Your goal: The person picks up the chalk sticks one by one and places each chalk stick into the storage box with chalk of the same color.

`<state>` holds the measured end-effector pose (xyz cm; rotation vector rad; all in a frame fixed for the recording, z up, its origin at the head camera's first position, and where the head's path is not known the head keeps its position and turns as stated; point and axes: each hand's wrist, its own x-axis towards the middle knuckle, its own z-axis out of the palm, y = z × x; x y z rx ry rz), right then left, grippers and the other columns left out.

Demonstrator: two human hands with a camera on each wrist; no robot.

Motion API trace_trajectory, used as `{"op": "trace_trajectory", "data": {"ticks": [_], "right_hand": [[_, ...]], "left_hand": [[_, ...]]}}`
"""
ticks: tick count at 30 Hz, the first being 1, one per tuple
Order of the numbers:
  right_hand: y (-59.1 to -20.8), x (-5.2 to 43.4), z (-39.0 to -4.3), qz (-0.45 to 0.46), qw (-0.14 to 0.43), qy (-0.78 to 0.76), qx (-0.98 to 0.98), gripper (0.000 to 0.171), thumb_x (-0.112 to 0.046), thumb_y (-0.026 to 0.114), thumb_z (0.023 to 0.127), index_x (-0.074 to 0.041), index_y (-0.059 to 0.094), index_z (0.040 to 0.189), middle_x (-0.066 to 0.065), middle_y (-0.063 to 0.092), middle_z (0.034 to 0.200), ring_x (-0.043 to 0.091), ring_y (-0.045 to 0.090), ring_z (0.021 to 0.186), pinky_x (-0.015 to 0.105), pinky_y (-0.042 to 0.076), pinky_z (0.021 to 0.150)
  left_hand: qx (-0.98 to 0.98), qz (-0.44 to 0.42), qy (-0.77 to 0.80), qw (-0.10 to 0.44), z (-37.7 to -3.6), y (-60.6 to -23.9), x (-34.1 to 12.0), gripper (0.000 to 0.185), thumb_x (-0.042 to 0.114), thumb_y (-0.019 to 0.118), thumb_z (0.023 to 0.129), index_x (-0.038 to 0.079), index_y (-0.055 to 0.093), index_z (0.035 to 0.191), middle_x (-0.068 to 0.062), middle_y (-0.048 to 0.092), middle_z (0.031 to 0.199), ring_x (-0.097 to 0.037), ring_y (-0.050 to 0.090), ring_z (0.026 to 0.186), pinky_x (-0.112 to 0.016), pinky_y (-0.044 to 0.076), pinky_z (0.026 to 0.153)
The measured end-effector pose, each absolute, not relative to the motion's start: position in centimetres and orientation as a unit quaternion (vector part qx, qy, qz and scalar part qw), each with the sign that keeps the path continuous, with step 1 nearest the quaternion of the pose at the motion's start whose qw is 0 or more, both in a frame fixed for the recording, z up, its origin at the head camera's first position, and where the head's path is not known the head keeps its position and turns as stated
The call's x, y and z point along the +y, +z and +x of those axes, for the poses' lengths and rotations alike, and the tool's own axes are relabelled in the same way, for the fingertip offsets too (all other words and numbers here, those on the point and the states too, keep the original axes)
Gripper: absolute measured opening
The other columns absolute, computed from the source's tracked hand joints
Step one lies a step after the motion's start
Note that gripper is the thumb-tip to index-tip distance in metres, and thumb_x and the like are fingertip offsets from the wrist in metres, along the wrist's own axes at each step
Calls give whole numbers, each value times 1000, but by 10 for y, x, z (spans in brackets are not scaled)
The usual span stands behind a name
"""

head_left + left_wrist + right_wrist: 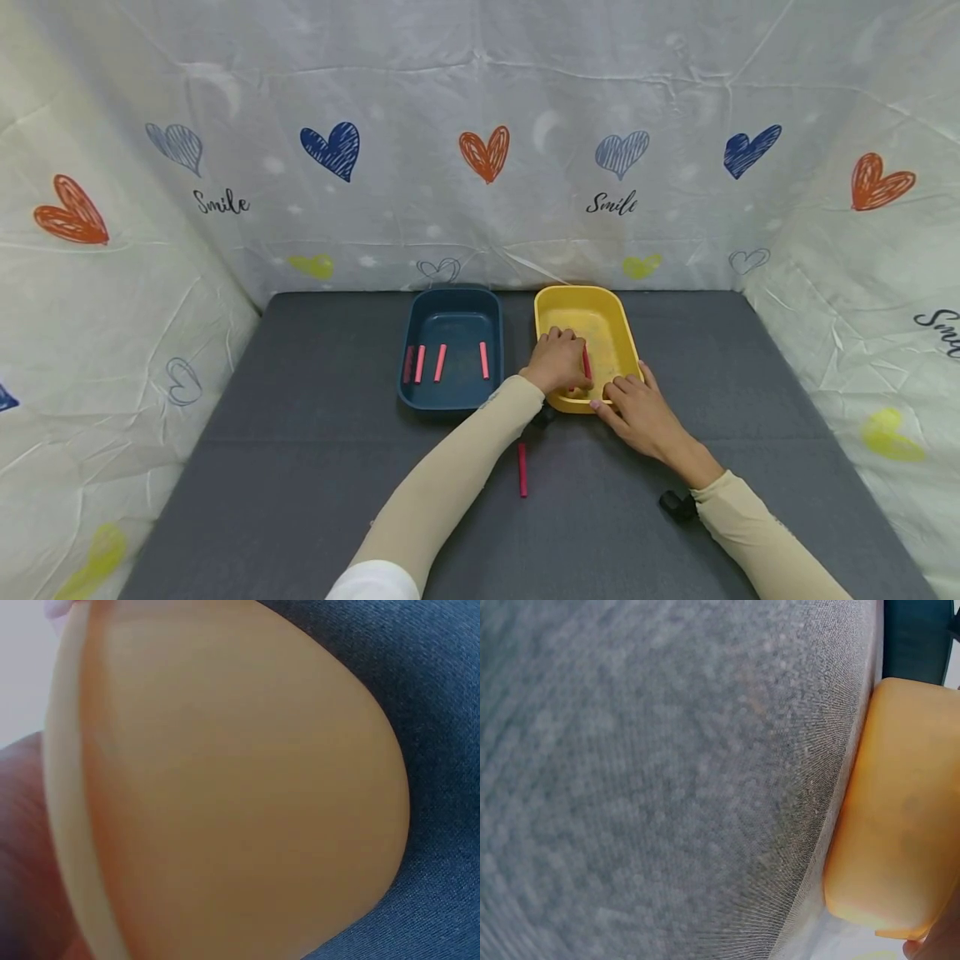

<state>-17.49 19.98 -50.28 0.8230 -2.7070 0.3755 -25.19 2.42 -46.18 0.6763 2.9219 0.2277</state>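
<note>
My left hand (557, 362) reaches over the near left side of a yellow tray (628, 325), fingers bent down inside it. A slim red stick (587, 364) shows between its index finger and thumb, apparently pinched; the fingers partly hide it. Below the palm, a bit of red is visible, too covered to make out. At the tray's near right corner, my right hand (637, 412) grips the rim, thumb outside and fingers curled over. In the left wrist view, the yellow tray wall (247, 780) fills most of the picture. The right wrist view shows the tray's outer side (892, 810).
Left of the yellow tray stands a dark blue tray (457, 396) with several pink and red sticks (440, 363) lying apart in it. Another red stick (522, 471) lies on the grey cloth-covered table (315, 500), in front of the trays. A printed curtain (480, 100) hangs behind.
</note>
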Motion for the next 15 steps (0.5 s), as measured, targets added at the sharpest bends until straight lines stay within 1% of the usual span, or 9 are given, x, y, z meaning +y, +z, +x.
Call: {"op": "trace_trajectory", "data": {"ticks": [5,12,15], "right_hand": [[-503,199,-175,286,146,130,-938,25,-35,59,98,-19,55,79,-4,52,74,22,57,81,65,24,113],[-503,199,-175,282,141,133,-940,25,-35,58,98,-20,55,79,-4,52,75,23,58,82,65,23,113],[-503,199,-175,282,139,133,-940,25,-35,58,98,-20,55,80,-3,53,76,23,58,83,65,23,113]], "left_hand": [[972,218,60,68,-252,-465,27,64,51,77,78,17,60,129,-1,57,127,-22,45,115,-38,39,105],[974,213,41,66,-253,-467,29,66,54,77,78,19,59,131,-1,57,127,-21,45,116,-38,39,105],[974,213,40,70,-252,-466,29,70,55,76,79,20,56,136,0,56,130,-21,45,118,-38,38,106]]}}
